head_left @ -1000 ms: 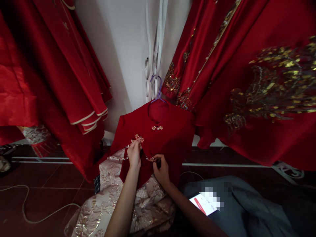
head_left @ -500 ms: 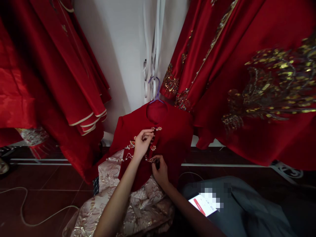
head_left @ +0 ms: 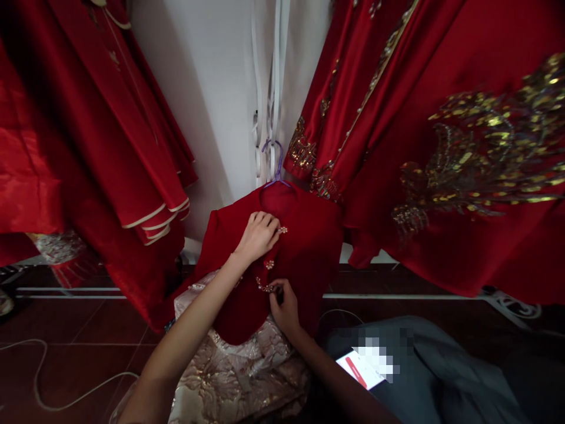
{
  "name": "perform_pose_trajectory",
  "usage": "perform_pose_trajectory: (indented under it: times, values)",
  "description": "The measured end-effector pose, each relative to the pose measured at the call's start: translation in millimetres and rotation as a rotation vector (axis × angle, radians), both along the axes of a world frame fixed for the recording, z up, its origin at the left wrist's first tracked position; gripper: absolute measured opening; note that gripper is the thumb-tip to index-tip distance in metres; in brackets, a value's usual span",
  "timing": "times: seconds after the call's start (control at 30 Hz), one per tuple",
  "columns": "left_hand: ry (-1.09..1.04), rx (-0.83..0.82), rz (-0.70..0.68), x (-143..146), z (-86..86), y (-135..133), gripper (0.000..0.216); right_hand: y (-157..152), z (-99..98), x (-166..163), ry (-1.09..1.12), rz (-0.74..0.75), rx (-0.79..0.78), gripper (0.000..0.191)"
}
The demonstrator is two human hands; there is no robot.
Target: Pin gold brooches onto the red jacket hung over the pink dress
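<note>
A small dark red garment [head_left: 309,247] hangs on a purple hanger [head_left: 274,165] against the white wall. My left hand [head_left: 258,235] rests on its chest near the collar, fingers curled by a beaded clasp [head_left: 282,229]. My right hand [head_left: 285,306] is lower, pinching the garment's beaded trim [head_left: 265,287] at the front edge. Another beaded clasp [head_left: 269,264] shows between the two hands.
Long red robes [head_left: 132,153] hang at the left and a red gown with gold embroidery [head_left: 463,159] at the right. A pale brocade fabric [head_left: 238,377] lies below the garment. A phone [head_left: 364,368] rests on grey cloth [head_left: 441,377]. A white cable [head_left: 57,394] crosses the dark floor.
My left hand has moved up and right from the side trim to the chest near the collar clasp. The loose flap it held now lies against the garment. My right hand stays put.
</note>
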State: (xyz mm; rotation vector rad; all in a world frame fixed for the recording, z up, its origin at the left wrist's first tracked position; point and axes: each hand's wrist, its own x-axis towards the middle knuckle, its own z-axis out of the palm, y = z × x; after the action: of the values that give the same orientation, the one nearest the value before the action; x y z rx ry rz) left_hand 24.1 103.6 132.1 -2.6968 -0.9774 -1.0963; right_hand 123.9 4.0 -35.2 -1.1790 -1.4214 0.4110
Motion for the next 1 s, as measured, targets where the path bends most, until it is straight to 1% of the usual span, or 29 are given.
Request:
perform_pose_trajectory:
  times: [0.1,0.2,0.27,0.33,0.37,0.4,0.47,0.5,0.53,0.57,0.63,0.7,0.73,0.8,0.87,0.93,1.0]
  values:
    - [-0.082,-0.053,-0.081,-0.6,1.8,-2.5,0.015,-3.9,3.3,-0.6,0.009,-0.025,0.07,0.02]
    - [-0.267,-0.212,-0.112,-1.3,2.1,-4.6,0.008,-7.2,17.5,1.2,0.018,-0.101,0.177,0.015]
    - [-0.457,-0.374,-0.13,-2.6,2.8,-6.6,0.003,-3.9,37.8,4.3,0.036,-0.159,0.248,0.012]
    - [-0.616,-0.492,-0.145,-4.7,3.3,-8.9,0.008,6.8,66.7,7.2,0.092,-0.206,0.315,0.009]
    - [-0.648,-0.505,-0.144,-6.1,3.3,-9.9,0.01,15.1,82.7,7.9,0.143,-0.208,0.337,0.01]
    - [-0.642,-0.477,-0.13,-7.5,3.0,-10.5,0.01,25.1,98.6,7.9,0.188,-0.167,0.341,0.012]
    - [-0.527,-0.331,-0.045,-10.6,1.1,-10.6,0.014,47.7,125.2,5.4,0.25,0.021,0.292,0.024]
    - [-0.44,-0.243,0.022,-12.2,-0.3,-10.0,0.021,59.1,134.3,3.2,0.245,0.117,0.244,0.027]
    - [-0.354,-0.159,0.101,-14.0,-1.9,-9.2,0.029,69.8,140.2,1.1,0.24,0.147,0.191,0.032]
    - [-0.278,-0.088,0.184,-15.9,-3.5,-8.1,0.038,79.3,142.7,-0.5,0.224,0.125,0.146,0.038]
    - [-0.182,0.013,0.342,-21.4,-5.6,-5.4,0.052,94.0,140.4,0.6,0.167,-0.023,0.096,0.056]
    - [-0.169,0.068,0.478,-30.6,-5.1,-2.2,0.062,103.4,133.7,10.7,0.076,-0.204,0.112,0.074]
    - [-0.179,0.081,0.534,-37.0,-3.5,-0.2,0.065,106.8,130.8,19.4,0.022,-0.274,0.128,0.078]
    - [-0.204,0.079,0.615,-53.6,2.5,4.5,0.068,112.8,128.7,42.6,-0.092,-0.377,0.144,0.076]
    - [-0.208,0.028,0.663,-73.5,10.7,10.6,0.066,118.9,132.3,69.3,-0.216,-0.437,0.101,0.07]
    - [-0.194,-0.08,0.706,-93.3,19.2,17.7,0.054,124.5,140.8,94.6,-0.347,-0.468,0.031,0.065]
    - [-0.189,-0.19,0.742,-110.4,25.7,24.8,0.037,127.9,153.0,116.2,-0.482,-0.474,-0.032,0.062]
